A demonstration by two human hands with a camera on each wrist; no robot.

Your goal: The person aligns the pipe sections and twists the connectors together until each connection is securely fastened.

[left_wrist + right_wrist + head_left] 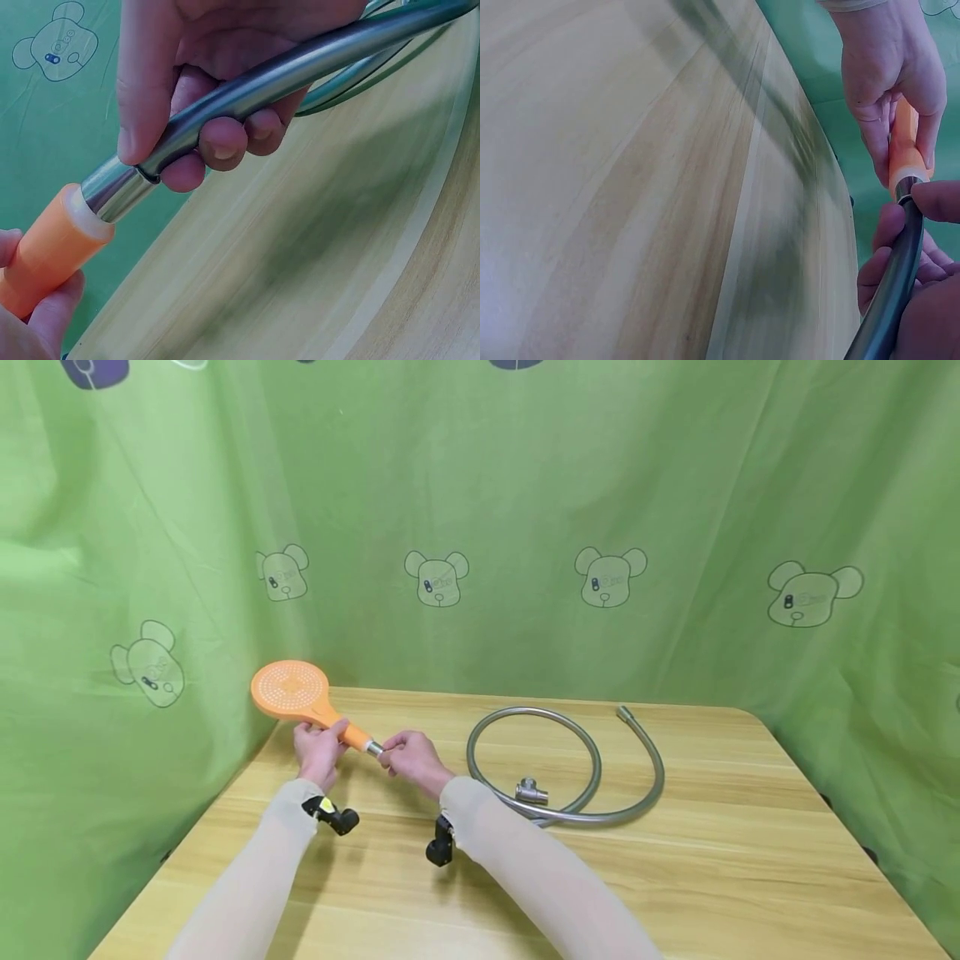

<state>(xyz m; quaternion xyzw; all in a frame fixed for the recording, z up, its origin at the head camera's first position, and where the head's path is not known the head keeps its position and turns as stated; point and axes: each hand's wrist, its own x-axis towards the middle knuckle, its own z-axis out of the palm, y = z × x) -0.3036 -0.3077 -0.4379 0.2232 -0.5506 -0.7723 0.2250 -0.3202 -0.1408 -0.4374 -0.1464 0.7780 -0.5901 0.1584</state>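
We have an orange shower head [291, 687] held up near the tabletop's [750, 860] ten o'clock corner, its dotted spray face toward the head camera and its handle [52, 247] running down toward four o'clock. At the handle's lower end sits a white collar [94, 217], and against it we see the shiny end fitting [116, 195] of a metal hose [300, 67] – the two meet in line, though we cannot tell whether they are screwed together.

The left hand [318, 753] grasps the handle, its fingers wrapped round the orange part. The right hand [415, 758], at about four o'clock from it, grips the hose just behind its fitting, the fingers curled underneath.

Beyond the right hand, the hose lies in a wide loop on the tabletop; its other end [624, 714] points up and out at the loop's two o'clock. Inside that loop, toward its six o'clock, we find a small metal T-shaped fitting [531, 792].

Pale sleeves [247, 877] cover both arms, with a black camera [441, 843] at each wrist. Round the tabletop, from nine o'clock through twelve to three, hangs a green curtain [525, 635] – printed with bear heads.
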